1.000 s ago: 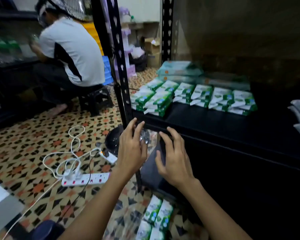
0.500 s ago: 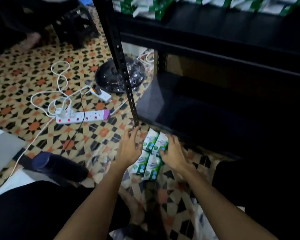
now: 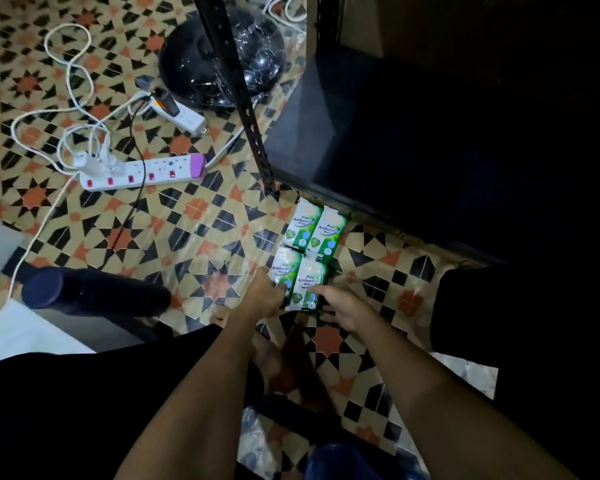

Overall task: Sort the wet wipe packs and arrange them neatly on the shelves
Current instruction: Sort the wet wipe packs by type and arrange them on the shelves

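Patterned floor tiles (image 3: 194, 216) in cream, black and orange fill most of the frame, dimly lit, with a dark metal shelf unit (image 3: 413, 140) taking up the upper right. Its perforated upright post (image 3: 243, 98) runs from the top centre down to the floor just above the wet wipe packs (image 3: 309, 251).

Four green-and-white packs lie flat on the floor near the centre of the frame, two above and two below, edges touching, right beside the foot of the post and the front edge of the lowest shelf. Their labels face up.

Both arms reach in from the bottom of the frame. The left hand (image 3: 265, 294) meets the lower left corner of the lower left pack, its fingers bent against the pack's edge; whether it is truly gripping cannot be told. The right hand (image 3: 340, 306) lies at the bottom edge of the lower right pack, fingers curled toward it and touching it; a firm hold cannot be made out.

Left of centre, a white power strip (image 3: 142, 173) with red switches and a purple end lies on the tiles, white cables (image 3: 66, 64) looping above it in the upper left. A dark round object (image 3: 222, 60) wrapped in clear film sits behind the post at the top. A dark blue cylinder (image 3: 94, 289) lies on its side at the left.
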